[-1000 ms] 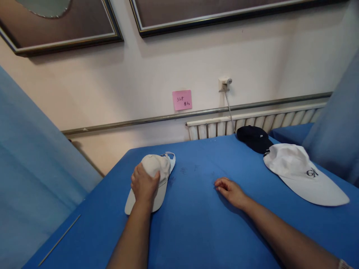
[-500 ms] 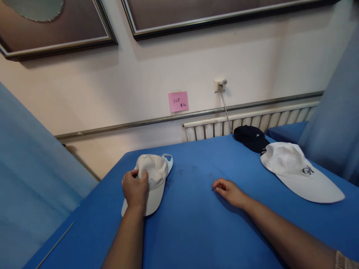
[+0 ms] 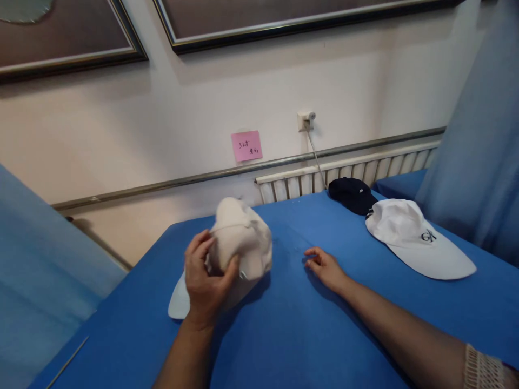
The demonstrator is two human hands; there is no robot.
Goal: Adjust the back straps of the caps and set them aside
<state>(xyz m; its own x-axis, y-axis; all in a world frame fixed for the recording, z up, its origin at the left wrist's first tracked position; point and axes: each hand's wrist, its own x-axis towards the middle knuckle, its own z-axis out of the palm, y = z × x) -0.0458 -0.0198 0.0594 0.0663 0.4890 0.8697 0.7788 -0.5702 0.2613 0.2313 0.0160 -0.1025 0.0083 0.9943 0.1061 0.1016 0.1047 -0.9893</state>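
Note:
My left hand (image 3: 205,281) grips a beige baseball cap (image 3: 251,243) by its crown, thumb on the front and fingers on the left side. The cap is tilted and appears raised off the blue cover. A pale brim (image 3: 179,300) sticks out to the left of my wrist; whether it belongs to this cap or to another beneath it, I cannot tell. My right hand (image 3: 326,268) rests on the blue cover (image 3: 284,335), holding nothing, its fingers loosely bent and a little apart. To its right lies a white long-brimmed cap (image 3: 399,221) with dark letters.
Behind the white cap is a black cap (image 3: 352,194). A radiator (image 3: 292,189) and metal rail (image 3: 194,180) run along the wall. A pink note (image 3: 247,146) and a plugged socket (image 3: 305,121) are above. Blue curtains (image 3: 474,162) hang at both sides.
My left hand has lifted and tilted the beige cap, shifting it to the right. The right hand's fingers have spread slightly. The whole view has shifted a little.

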